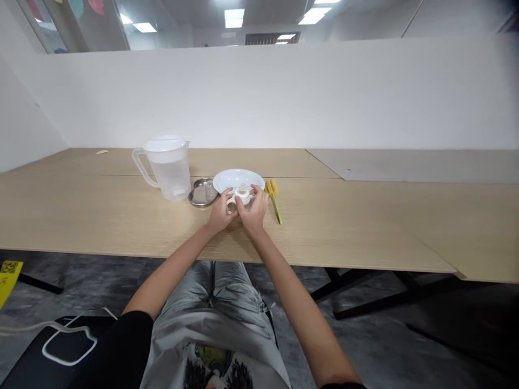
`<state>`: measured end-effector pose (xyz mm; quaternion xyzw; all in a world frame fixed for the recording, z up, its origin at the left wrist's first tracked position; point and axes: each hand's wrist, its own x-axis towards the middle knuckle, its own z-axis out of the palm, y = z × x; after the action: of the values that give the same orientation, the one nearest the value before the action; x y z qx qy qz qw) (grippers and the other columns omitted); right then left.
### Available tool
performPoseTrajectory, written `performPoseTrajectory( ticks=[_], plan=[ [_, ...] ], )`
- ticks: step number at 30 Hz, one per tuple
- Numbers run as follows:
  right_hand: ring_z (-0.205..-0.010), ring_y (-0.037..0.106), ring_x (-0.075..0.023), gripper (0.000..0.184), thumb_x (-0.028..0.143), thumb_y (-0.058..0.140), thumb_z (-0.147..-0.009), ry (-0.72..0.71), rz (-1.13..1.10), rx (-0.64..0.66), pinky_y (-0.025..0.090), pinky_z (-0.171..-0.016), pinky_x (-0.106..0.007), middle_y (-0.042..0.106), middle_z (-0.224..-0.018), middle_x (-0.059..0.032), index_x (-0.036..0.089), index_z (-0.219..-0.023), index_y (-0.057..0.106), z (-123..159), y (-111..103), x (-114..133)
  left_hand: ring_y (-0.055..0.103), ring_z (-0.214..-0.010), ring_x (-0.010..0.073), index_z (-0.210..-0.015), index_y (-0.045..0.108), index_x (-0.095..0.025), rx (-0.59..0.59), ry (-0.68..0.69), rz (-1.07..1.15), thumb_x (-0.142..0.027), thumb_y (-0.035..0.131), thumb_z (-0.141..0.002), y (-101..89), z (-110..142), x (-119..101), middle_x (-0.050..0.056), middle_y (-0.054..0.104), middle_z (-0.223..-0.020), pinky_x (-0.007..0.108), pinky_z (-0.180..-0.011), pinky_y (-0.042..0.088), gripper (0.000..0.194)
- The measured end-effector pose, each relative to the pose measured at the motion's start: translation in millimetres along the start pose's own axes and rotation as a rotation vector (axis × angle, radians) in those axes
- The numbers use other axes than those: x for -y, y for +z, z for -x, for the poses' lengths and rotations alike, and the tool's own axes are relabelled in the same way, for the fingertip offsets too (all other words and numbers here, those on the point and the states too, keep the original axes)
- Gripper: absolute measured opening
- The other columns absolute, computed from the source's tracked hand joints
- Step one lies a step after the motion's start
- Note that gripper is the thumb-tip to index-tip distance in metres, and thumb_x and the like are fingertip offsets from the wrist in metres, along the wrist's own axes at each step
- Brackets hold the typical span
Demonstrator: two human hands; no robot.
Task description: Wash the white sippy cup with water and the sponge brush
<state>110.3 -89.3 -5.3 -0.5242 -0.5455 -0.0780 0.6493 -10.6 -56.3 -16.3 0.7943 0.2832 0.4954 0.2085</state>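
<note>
Bottle top [242, 196] (seemingly) is held by left hand [221, 213] and right hand [254, 212].

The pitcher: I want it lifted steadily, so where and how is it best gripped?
Likely by its handle, coming from the left: the pitcher stands upright, and the handle juts out on that side as a loop, with an open gap to grip through.

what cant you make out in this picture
Head view:
- White bottle top: parts of its sides and underside, hidden by the fingers of the left hand and right hand.
- Plate: part of its near rim, behind the hands and bottle top.
- Yellow tag: print too small to read; left edge cuts it.
- Shirt print: cut off by the bottom edge.
</note>
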Motion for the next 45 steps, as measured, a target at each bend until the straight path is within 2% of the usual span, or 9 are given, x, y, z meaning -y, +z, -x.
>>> performPoseTrajectory(
  ticks=[4,10,15,18,26,33,37,40,45],
  plan=[
    [-0.101,0.054,-0.0246,0.048,0.041,0.056,-0.079,-0.021,-0.039,0.04,0.038,-0.095,-0.046,0.06,-0.104,-0.01,0.018,-0.12,0.046,0,2,-2,0.06,-0.11,0.0268,-0.134,0.033,-0.016,-0.016,-0.008,0.008,-0.035,0.063,-0.078,0.2,0,-1,0.016,0.063,-0.118,0.039,-0.087,0.049,0.066],
    [-0.091,0.054,-0.0253,0.059,0.049,0.065,-0.069,0.073,0.04,-0.05,0.041,-0.088,-0.046,0.058,-0.089,-0.0065,0.016,-0.115,0.047,-1,6,-2,0.06,-0.11,0.0264,-0.134,0.032,-0.015,-0.015,-0.006,0.01,-0.032,0.067,-0.075,1.4,0,1,0.016,0.061,-0.121,0.038,-0.087,0.05,0.071],
    [-0.104,0.053,-0.0252,0.055,0.044,0.054,-0.08,-0.014,-0.063,0.044,0.039,-0.095,-0.045,0.059,-0.106,-0.0108,0.017,-0.126,0.042,1,4,-3,0.06,-0.11,0.0264,-0.135,0.032,-0.015,-0.019,0.005,0.01,-0.033,0.065,-0.076,0.5,1,1,0.016,0.061,-0.121,0.041,-0.093,0.046,0.069],
    [-0.104,0.053,-0.0244,0.055,0.04,0.055,-0.079,-0.012,-0.129,0.097,0.042,-0.092,-0.043,0.059,-0.11,-0.0118,0.016,-0.127,0.041,2,6,-5,0.06,-0.11,0.0265,-0.135,0.032,-0.015,-0.016,-0.013,0.024,-0.034,0.066,-0.076,-0.9,1,0,0.016,0.062,-0.12,0.04,-0.092,0.047,0.071],
    [-0.096,0.054,-0.0233,0.053,0.04,0.063,-0.072,0.057,-0.12,0.031,0.045,-0.088,-0.041,0.058,-0.102,-0.0105,0.016,-0.118,0.048,3,9,-4,0.06,-0.11,0.027,-0.137,0.028,-0.016,0.009,0.049,-0.032,-0.037,0.065,-0.077,0.4,0,1,0.015,0.063,-0.117,0.041,-0.092,0.047,0.074],
    [-0.104,0.055,-0.0254,0.063,0.05,0.064,-0.074,-0.001,-0.107,0.079,0.045,-0.091,-0.043,0.059,-0.112,-0.0151,0.014,-0.123,0.045,7,11,-6,0.056,-0.108,0.0267,-0.14,0.028,-0.012,-0.098,0.259,-0.286,-0.046,0.058,-0.08,-29.1,-6,13,0.021,0.047,-0.134,0.043,-0.095,0.043,0.076],
    [-0.103,0.056,-0.027,0.064,0.053,0.06,-0.077,-0.028,-0.035,0.096,0.044,-0.091,-0.045,0.06,-0.112,-0.0165,0.013,-0.125,0.044,8,10,-6,0.053,-0.113,0.0275,-0.128,0.048,-0.013,-0.227,0.162,-0.401,-0.043,0.049,-0.088,-49.6,-11,30,0.016,0.057,-0.124,0.043,-0.098,0.038,0.051],
    [-0.106,0.056,-0.0278,0.063,0.052,0.056,-0.08,-0.057,0.002,0.095,0.043,-0.092,-0.046,0.06,-0.113,-0.017,0.013,-0.126,0.043,9,9,-5,0.052,-0.112,0.0287,-0.116,0.059,-0.015,-0.27,0.035,-0.505,-0.035,0.042,-0.092,-51.6,-16,45,0.014,0.063,-0.116,0.045,-0.099,0.035,0.036],
    [-0.11,0.054,-0.0289,0.06,0.05,0.053,-0.081,-0.065,0.031,0.118,0.042,-0.094,-0.046,0.058,-0.119,-0.0177,0.012,-0.127,0.042,9,9,-5,0.043,-0.126,0.0287,-0.13,0.05,-0.013,-0.052,-0.067,-0.746,-0.03,0.041,-0.091,-43.9,-20,55,0.013,0.057,-0.13,0.043,-0.104,0.03,0.043]
  ],
)
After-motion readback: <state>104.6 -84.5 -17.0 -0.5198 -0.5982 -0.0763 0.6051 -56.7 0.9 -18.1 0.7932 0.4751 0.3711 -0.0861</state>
